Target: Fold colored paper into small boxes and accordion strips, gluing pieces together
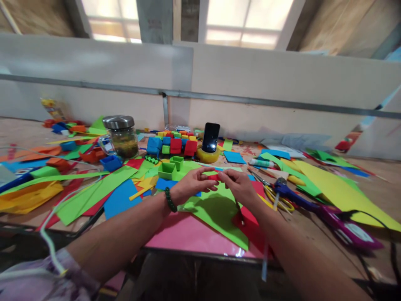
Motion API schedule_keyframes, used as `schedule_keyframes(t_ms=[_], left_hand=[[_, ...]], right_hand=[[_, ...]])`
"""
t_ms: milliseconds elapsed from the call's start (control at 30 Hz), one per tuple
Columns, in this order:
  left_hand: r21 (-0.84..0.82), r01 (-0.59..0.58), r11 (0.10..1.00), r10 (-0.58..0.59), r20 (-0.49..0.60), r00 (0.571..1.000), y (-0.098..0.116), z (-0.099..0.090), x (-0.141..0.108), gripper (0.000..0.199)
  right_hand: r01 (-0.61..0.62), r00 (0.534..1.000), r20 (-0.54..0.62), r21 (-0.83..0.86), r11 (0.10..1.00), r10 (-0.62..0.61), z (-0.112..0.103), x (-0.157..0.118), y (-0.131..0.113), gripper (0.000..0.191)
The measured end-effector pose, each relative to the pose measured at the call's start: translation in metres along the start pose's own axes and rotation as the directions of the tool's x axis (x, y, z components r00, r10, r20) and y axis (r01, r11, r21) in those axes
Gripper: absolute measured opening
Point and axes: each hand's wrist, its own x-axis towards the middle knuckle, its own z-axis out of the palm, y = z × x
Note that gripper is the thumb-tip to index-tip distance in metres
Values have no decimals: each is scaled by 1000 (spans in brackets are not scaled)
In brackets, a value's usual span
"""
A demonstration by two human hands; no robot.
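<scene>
A small red folded piece [214,177], which looks like craft paper or foam, sits between my two hands. My left hand [194,182] pinches it from the left with thumb and fingers; a green bead bracelet [170,199] is round that wrist. From the right, my right hand [238,184] grips the same piece, and its fingers partly cover it. Under the hands lie a bright green sheet [216,213] and a red sheet [252,223]. Just beyond my left hand stand two open green boxes [167,170]. A thin dark stick-like tool [239,212] shows below my right hand.
A phone [211,137] stands in a yellow roll [208,156] behind the hands, beside coloured cubes [176,146]. A lidded glass jar [123,142] is at left. A purple-and-blue glue gun [328,219] and scissors [278,198] lie at right. A white cable [46,230] crosses the left side.
</scene>
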Motion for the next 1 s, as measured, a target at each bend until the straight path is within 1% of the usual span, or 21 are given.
schedule_keyframes(t_ms=[67,133,200,233,333,367,433,533,600,700,800,900,1000], left_hand=[[76,-23,997,23,3,1000,-2,0,1,55],[164,-52,985,48,27,998,-2,1,2,49],[197,-49,979,36,72,997,0,2,0,49],[174,-18,985,2,92,996,1,3,-1,50],[20,164,986,-165,144,976,5,2,-4,48],[-19,208,978,-203,148,968,5,1,-4,49],[-45,232,972,-224,141,964,3,-2,-2,46],[-56,205,977,-199,107,974,-1,-3,1,42],[-66,183,981,-177,83,981,-2,-2,2,44],[-54,180,982,-175,74,982,0,0,1,49],[-32,178,983,-175,92,980,2,1,-1,54],[39,117,992,-120,89,989,3,1,-2,48],[61,93,994,-97,69,993,4,1,-2,46]], right_hand=[[9,1000,22,-18,1000,-8,1,0,2,38],[48,999,11,-79,996,-47,1,-1,3,36],[98,995,17,-156,983,-97,0,-1,3,33],[128,992,43,-188,974,-122,-1,-2,3,32],[205,974,142,-231,951,-175,-5,-3,1,30],[217,970,162,-234,948,-182,-7,-3,1,29],[223,968,169,-236,946,-186,-7,-3,0,26],[190,979,108,-190,963,-172,-4,-2,0,24],[123,991,72,-98,987,-116,-1,-2,0,25],[23,996,91,27,999,-26,1,-1,-1,28],[12,998,67,44,999,-15,0,0,-2,30],[-22,999,45,107,994,17,-1,1,-4,32],[-59,996,75,226,972,43,-1,2,-7,33]])
